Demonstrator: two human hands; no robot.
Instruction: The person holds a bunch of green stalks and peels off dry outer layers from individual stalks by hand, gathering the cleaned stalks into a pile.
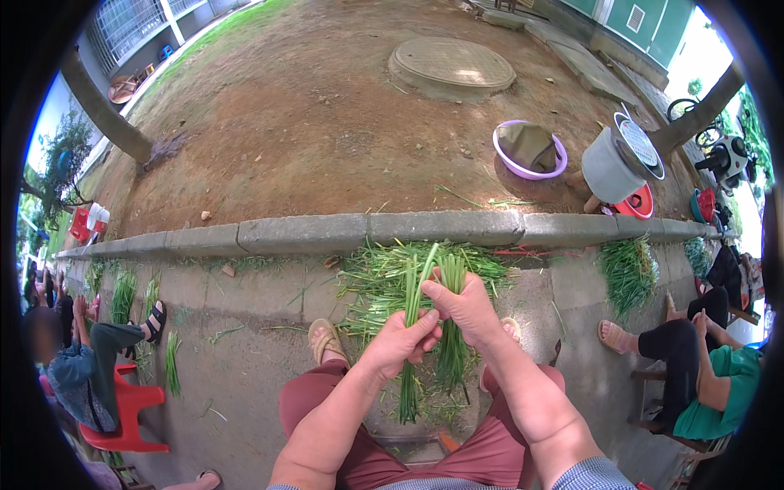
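Two bunches of long green leafy stalks, perhaps garlic chives, are held upright before me. My left hand [409, 337] grips the thinner bunch [408, 392], whose darker ends hang down. The thicker bunch [452, 355] is in my right hand [462, 300], with its pale cut ends on top. My right thumb and fingers also touch one pale stalk [431, 260] at the top of the left bunch. Both hands are close together over a loose pile of green and yellowish stalks [373, 275] on the pavement, against the kerb.
A stone kerb [300, 233] crosses ahead. Beyond it are a purple basin [520, 171] holding a cloth or bag, a grey bucket [603, 165] and a red basin [637, 205]. More greens [628, 275] lie right. A seated person [713, 386] is right, another on a red stool [131, 404] left.
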